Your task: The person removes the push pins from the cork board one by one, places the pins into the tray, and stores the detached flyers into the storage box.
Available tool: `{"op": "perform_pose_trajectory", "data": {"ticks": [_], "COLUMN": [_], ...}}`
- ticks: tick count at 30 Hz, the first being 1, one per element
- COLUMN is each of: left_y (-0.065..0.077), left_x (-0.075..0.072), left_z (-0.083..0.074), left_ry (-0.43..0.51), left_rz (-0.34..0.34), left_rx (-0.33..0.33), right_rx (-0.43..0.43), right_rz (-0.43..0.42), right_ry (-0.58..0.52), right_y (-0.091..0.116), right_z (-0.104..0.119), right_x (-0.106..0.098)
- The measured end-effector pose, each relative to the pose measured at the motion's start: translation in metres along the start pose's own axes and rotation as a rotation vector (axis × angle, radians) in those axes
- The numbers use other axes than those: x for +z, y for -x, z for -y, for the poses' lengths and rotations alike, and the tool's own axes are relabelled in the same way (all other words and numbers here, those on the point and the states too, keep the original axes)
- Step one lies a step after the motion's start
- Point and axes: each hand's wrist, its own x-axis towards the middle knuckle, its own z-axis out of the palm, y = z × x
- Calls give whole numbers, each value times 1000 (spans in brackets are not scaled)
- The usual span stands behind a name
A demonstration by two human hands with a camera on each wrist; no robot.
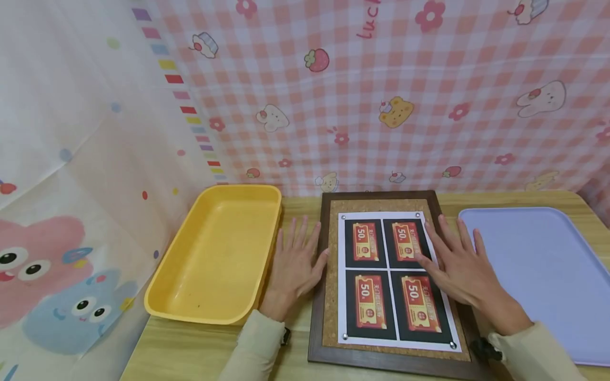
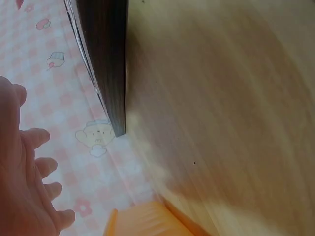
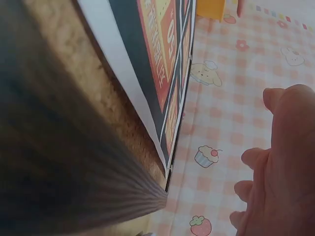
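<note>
A cork board [image 1: 330, 317] in a dark brown wooden frame lies on the table, with a white-bordered sheet [image 1: 393, 269] pinned to it by a silver pushpin [image 1: 453, 345] at each corner. Red coupons marked 50, such as the lower right coupon [image 1: 422, 304], show on the sheet's black panels. My left hand [image 1: 294, 267], fingers spread, is between the board and a yellow tray [image 1: 219, 254], its thumb overlapping the frame's left edge. Over the board's right side is my right hand [image 1: 459, 267], fingers extended and holding nothing. Both wrist views show the fingers apart from the frame.
A lavender tray [image 1: 534, 264] lies on the wooden table [image 1: 295, 344] to the right of the board. Behind the table hangs a pink checked cloth [image 1: 362, 79], and a white patterned cloth [image 1: 86, 174] hangs at the left.
</note>
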Motion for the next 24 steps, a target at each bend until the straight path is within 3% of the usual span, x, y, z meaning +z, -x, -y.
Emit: {"op": "perform_pose_trajectory", "data": {"ticks": [11,24], "left_y": [-3,-3], "left_x": [2,9], "left_z": [-4,-9], "left_ry": [-45,61], "left_rz": [32,98], "left_rx": [46,114], "right_rx": [-91,-87], "right_rz": [18,94], "right_ry": [-145,-251], "right_y": [10,23], "right_z": [-2,-3], "right_x": [-3,-12]}}
